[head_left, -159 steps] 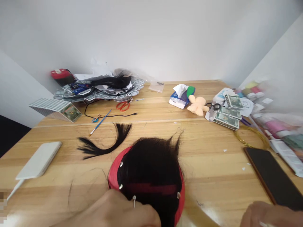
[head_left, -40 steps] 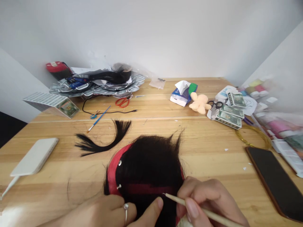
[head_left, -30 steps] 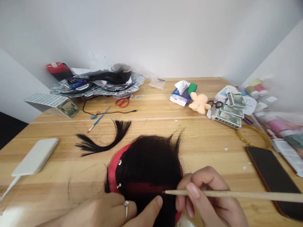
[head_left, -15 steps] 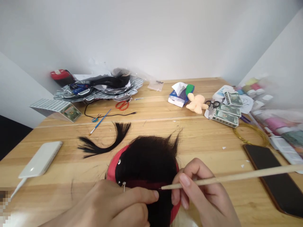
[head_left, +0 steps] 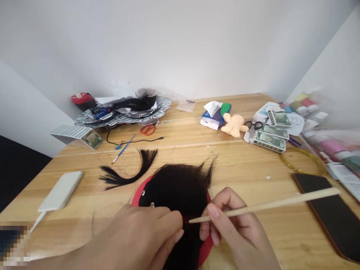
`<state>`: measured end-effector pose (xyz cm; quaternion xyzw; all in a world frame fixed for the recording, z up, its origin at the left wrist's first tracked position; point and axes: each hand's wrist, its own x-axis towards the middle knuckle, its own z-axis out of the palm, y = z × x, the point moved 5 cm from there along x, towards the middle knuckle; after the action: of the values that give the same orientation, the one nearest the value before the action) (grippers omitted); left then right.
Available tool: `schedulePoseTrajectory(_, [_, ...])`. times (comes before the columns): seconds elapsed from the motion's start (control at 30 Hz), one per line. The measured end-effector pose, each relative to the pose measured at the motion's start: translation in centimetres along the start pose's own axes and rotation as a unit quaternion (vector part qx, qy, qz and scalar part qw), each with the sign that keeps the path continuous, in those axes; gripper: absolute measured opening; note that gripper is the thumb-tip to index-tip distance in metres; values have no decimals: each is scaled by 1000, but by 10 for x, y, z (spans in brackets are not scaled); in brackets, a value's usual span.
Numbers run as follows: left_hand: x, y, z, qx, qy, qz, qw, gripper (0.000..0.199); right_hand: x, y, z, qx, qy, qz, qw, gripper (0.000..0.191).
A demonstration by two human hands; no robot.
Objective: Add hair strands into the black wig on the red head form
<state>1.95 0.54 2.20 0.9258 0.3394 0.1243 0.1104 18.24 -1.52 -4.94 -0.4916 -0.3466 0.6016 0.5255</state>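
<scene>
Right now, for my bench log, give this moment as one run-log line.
left hand on black wig hair | right hand holding pointed wooden stick, tip at hair

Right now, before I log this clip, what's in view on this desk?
wooden desk: 1, light tan, under everything
red round form: 1, red, front centre
black hair: 1 mass, black, on the form
hair weft: 1, black, left of the form
silvery paper pile: 1, silver, back left
red-handled scissors: 1, red, back centre
paintbrush: 1, blue, back left
power bank: 1, white, left
tissue packet: 1, white and blue, back centre
plush doll: 1, peach, back right
printed boxes: 3, green, back right
gold wire coil: 1, gold, right
phone: 1, black, right
wooden stick: 1, pale tan, in right hand
left hand: 1, on the hair
right hand: 1, holding the stick
</scene>
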Motion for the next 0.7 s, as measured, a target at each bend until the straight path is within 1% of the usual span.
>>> schedulePoseTrajectory(0.1, [5,1,6,45,-40,-15,998,37,1,0,0,8,-8,-4,1000,52])
schedulePoseTrajectory(0.2, [9,4,6,89,-29,-11,996,35,3,3,-2,13,-20,-5,1000,52])
schedulePoseTrajectory(0.27, [12,7,4,115,-21,-14,993,33,4,4,-1,13,-46,-14,999,51])
schedulePoseTrajectory(0.33, [14,11,5,149,-27,-12,988,30,4,5,0,13,-58,-21,998,50])
schedulePoseTrajectory(0.4, [16,15,7,197,-43,10,979,27,4,5,0,16,-44,-19,999,49])
schedulePoseTrajectory(0.47, [16,19,9,246,-60,43,967,25,4,5,-1,26,-16,-12,999,49])
schedulePoseTrajectory(0.57, [15,24,12,273,-76,73,956,23,4,4,0,45,-2,-6,999,50])
schedulePoseTrajectory(0.7, [14,30,14,277,-56,80,956,23,9,10,0,62,-18,-10,998,47])
